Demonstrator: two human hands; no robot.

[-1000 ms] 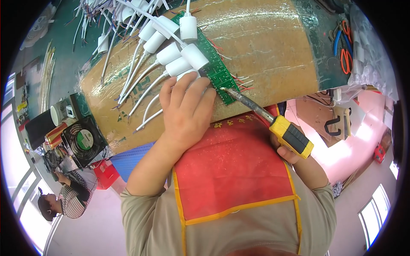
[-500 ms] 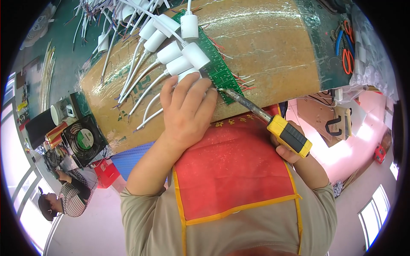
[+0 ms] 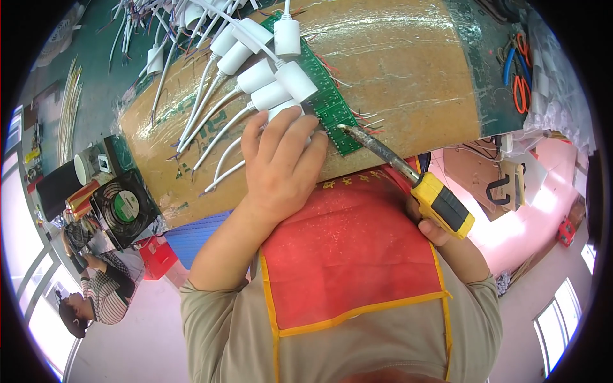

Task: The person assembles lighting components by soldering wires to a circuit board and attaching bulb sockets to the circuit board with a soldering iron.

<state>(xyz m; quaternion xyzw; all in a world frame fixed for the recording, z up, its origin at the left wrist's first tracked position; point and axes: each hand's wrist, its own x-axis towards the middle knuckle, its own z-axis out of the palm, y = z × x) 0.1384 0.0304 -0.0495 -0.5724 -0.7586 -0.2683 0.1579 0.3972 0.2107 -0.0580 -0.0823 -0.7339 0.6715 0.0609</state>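
Note:
My left hand (image 3: pixel 279 169) lies back up with its fingers curled over a white cylindrical housing (image 3: pixel 284 110) at the near end of a green circuit board (image 3: pixel 329 96). The fingertips hide most of that housing and its joint to the board. Several more white housings (image 3: pixel 269 94) with white cables lie in a row along the board, and thin red and white wires (image 3: pixel 367 122) stick out from its right edge. My right hand (image 3: pixel 431 231) is wrapped round the yellow and black handle of a soldering iron (image 3: pixel 442 203). The iron's tip is over the board's near right edge, close to my left fingertips.
A brown cardboard sheet (image 3: pixel 408 70) lies under the work on a green table. More white cabled housings (image 3: pixel 191 16) are heaped at the far left. Pliers with orange handles (image 3: pixel 520 92) lie at the right. A black fan (image 3: pixel 126 203) and a person (image 3: pixel 96 297) are at the left.
The soldering iron has moved a little to the right, its tip farther from my left fingertips. My left hand, the board and the housings have shifted slightly right.

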